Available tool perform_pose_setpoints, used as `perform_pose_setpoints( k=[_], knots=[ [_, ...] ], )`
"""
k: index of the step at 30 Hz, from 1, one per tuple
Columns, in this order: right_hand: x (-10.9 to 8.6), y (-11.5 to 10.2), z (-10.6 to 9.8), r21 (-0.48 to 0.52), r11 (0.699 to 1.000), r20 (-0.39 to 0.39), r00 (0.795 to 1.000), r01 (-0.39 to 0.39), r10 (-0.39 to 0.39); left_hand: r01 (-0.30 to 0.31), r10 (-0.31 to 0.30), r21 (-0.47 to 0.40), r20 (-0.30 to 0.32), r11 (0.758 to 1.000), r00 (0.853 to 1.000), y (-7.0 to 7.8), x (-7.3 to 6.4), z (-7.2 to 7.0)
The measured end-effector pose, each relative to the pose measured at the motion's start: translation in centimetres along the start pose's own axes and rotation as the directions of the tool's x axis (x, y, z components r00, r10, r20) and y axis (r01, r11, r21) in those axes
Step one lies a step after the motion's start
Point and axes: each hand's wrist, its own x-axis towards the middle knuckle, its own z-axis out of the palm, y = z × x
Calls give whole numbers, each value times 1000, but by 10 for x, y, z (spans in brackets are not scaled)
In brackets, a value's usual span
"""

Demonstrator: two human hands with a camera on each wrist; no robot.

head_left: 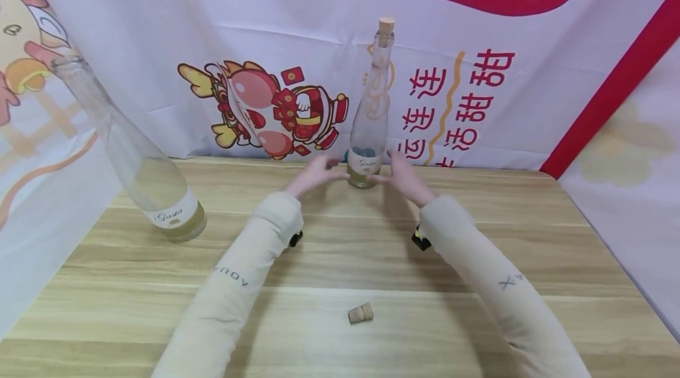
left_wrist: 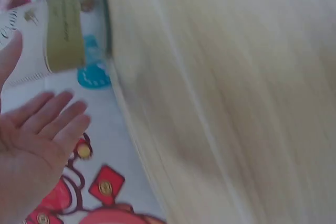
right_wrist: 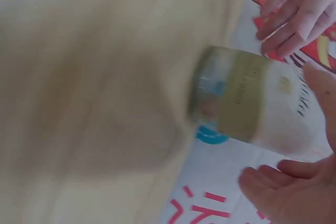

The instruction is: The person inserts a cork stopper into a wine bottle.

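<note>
A tall clear glass bottle [head_left: 370, 121] stands upright near the table's back edge, a cork [head_left: 386, 26] in its mouth. It carries a white label and holds a little pale liquid. To its left is my left hand [head_left: 319, 176], fingers spread; the left wrist view shows a gap between those fingers and the bottle [left_wrist: 64, 35]. On the other side, my right hand [head_left: 402, 178] has its thumb in front of the bottle's base. Whether that thumb touches the glass, I cannot tell. In the right wrist view its fingers [right_wrist: 262, 182] lie just beside the label.
A second labelled bottle [head_left: 164, 195], uncorked and with pale liquid, stands at the left of the wooden table [head_left: 329, 260]. One loose cork [head_left: 360, 313] lies near the front middle. Printed cloth [head_left: 297, 12] hangs behind and at both sides.
</note>
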Motion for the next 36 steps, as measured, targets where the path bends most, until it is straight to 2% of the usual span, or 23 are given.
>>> perform_pose_setpoints(
  k=[3, 7, 10, 16, 20, 24, 27, 30, 36],
  knots=[
    [-11, 5, 5, -100, 993, 108, 992, -56, 66, -13, 0, 129, 101, 992, 995, -8, -7, -5],
    [-21, 3, 8, -270, 960, 255, 956, -72, 144, -45, -11, 258, 211, 965, 977, -8, -17, -11],
    [-26, -3, 9, -342, 938, 327, 930, -50, 169, -81, -8, 333, 257, 939, 966, -7, -26, -13],
    [-33, -20, 9, -395, 918, 443, 883, 33, 158, -119, -42, 492, 304, 863, 952, -2, -46, -17],
    [-36, -32, 11, -432, 897, 502, 851, 89, 158, -124, -68, 535, 325, 836, 943, 4, -58, -18],
    [-37, -45, 15, -457, 882, 532, 829, 111, 171, -111, -83, 544, 320, 832, 944, 7, -69, -21],
    [-39, -58, 16, -445, 891, 550, 813, 93, 190, -103, -82, 534, 311, 839, 947, 9, -78, -27],
    [-39, -70, 19, -433, 897, 568, 800, 91, 193, -125, -50, 542, 297, 831, 954, 13, -89, -35],
    [-41, -95, 26, -423, 893, 594, 791, 154, 145, -165, 27, 554, 249, 816, 968, 21, -117, -53]
  ],
)
